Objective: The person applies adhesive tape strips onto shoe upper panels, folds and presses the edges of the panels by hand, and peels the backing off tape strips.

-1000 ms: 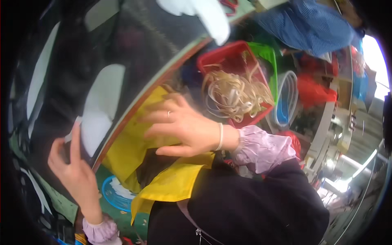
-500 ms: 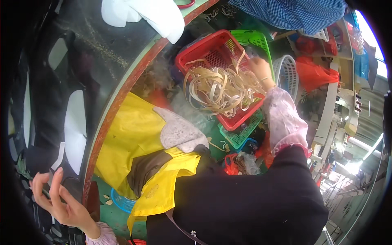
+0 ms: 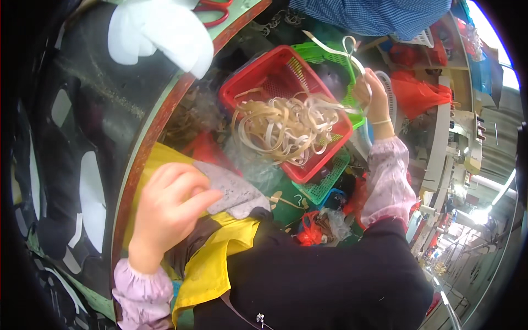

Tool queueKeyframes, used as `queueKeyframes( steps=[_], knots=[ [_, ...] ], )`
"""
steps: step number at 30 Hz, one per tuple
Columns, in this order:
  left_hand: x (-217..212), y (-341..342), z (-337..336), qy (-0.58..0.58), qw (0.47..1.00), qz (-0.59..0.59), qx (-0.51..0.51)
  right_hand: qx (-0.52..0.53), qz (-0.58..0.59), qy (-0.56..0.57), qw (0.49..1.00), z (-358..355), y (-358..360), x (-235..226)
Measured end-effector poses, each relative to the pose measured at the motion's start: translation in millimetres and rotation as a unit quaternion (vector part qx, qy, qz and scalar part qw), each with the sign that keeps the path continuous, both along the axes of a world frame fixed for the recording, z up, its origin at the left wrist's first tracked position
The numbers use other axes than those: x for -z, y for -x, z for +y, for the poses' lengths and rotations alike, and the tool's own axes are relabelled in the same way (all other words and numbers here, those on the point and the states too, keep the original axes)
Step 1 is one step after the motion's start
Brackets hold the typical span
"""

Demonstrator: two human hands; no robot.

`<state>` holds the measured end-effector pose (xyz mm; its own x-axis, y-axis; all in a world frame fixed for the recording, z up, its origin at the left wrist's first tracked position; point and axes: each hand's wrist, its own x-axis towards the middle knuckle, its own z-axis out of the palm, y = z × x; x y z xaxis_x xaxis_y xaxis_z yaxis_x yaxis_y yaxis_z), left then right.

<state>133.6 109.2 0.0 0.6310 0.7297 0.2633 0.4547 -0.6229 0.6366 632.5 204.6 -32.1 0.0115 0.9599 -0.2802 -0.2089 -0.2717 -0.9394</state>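
Observation:
My right hand (image 3: 373,99), at the right, is closed on a thin pale strip (image 3: 333,50) whose loose ends curl upward and to the left. Part of the strip trails from the hand toward the red basket (image 3: 242,71). In that basket lies a tangled heap of beige and white strips (image 3: 280,129), some hanging over its near rim. Over my lap, by the table edge, hovers my left hand (image 3: 173,203). Its fingers are loosely bent, its thumb points right, and nothing shows in it.
The dark tabletop (image 3: 118,126) with a reddish edge curves along the left. On it lie white cut pieces (image 3: 159,33) and red-handled scissors (image 3: 213,12). Green baskets (image 3: 324,184) sit around the red one. A red plastic bag (image 3: 421,93) and blue checked cloth (image 3: 379,16) are beyond.
My right hand has risen from the heap, pulling a strip out to the upper right. My left hand has swung from over the table to above my lap.

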Motion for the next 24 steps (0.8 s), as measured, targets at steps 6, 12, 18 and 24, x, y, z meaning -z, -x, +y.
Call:
queueKeyframes(
  steps=[6,12,18,24],
  knots=[
    [21,-47,28,0.02,0.997,-0.059,0.039,-0.03,-0.006,-0.11,0.993,-10,48,-65],
    [16,-58,39,0.164,0.978,-0.131,0.004,-0.171,-0.056,-0.097,0.979,-16,92,-90],
    [-7,-92,49,0.313,0.878,-0.361,0.006,-0.327,-0.277,-0.138,0.893,-19,179,-104],
    [-11,-78,71,0.245,0.901,-0.308,-0.184,-0.089,-0.312,-0.301,0.897,0,161,-147]
  ],
)
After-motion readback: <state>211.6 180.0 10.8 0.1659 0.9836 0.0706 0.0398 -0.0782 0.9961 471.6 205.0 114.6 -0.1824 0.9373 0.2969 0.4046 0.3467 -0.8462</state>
